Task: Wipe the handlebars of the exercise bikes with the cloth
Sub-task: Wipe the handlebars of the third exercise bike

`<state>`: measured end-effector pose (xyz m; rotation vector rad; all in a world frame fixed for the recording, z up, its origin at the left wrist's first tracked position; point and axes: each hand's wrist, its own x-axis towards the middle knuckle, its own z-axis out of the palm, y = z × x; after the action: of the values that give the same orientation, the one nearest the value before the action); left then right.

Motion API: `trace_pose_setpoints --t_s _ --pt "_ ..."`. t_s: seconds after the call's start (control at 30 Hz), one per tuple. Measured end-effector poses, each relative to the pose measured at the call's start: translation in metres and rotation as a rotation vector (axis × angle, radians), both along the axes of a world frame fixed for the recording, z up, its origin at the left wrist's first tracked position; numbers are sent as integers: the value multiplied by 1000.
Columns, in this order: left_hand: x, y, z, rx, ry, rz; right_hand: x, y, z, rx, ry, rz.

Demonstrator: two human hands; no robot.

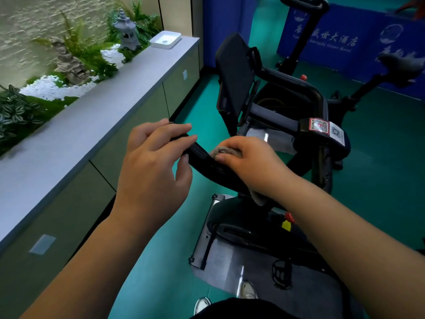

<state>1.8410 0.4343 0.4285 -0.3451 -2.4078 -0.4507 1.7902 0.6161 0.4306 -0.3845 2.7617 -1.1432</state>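
Handlebar (202, 160) of the near exercise bike (310, 139) curves black across the middle of the head view. The left hand (151, 166) curls round its left end, fingers over the top and thumb beneath. Just right, the right hand (250, 164) holds a grey cloth (226, 151) bunched against the bar. A grey ledge (96, 125) runs along the left.

Ledge (96, 125): grey, running from 7 to 12 o'clock along the left wall.
Tray (166, 39): white, on the ledge's far end, 11 o'clock.
Lantern (126, 31): grey stone, among ferns (76, 46) at 11 o'clock.
Pebbles (49, 87): white, beside moss, 10 o'clock.
Banner (358, 42): blue with white lettering, 1 o'clock.
Floor (386, 143): teal.
Shoes (247, 290): at 6 o'clock.
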Motion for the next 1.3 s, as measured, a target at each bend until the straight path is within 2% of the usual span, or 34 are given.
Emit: trace_pose_setpoints --t_s 0.17,0.27,0.47,0.63,0.7,0.87,0.97,1.07,1.17,1.3 --pt "0 -2 2 23 -15 -17 -6 19 2 48 -125 66" --pt "0 -1 3 39 -15 -15 -8 24 0 71 -137 71" --pt "2 0 3 44 -26 0 -19 -7 0 -46 -129 138" --pt "2 2 2 50 -31 4 -16 36 2 213 -246 192" --pt "3 3 2 53 -30 18 -13 40 4 168 -260 180" --pt "8 13 -4 10 -39 30 1 21 -1 -35 -103 105" --pt "10 16 -8 -23 -44 29 12 40 -3 -127 -81 71" --pt "10 23 -12 -52 -31 9 26 66 -5 -146 -49 22" --pt "11 33 -17 -70 -35 -57 35 66 -11 -106 140 0" --pt "9 39 -23 -108 -85 -104 40 51 -19 -88 316 82"
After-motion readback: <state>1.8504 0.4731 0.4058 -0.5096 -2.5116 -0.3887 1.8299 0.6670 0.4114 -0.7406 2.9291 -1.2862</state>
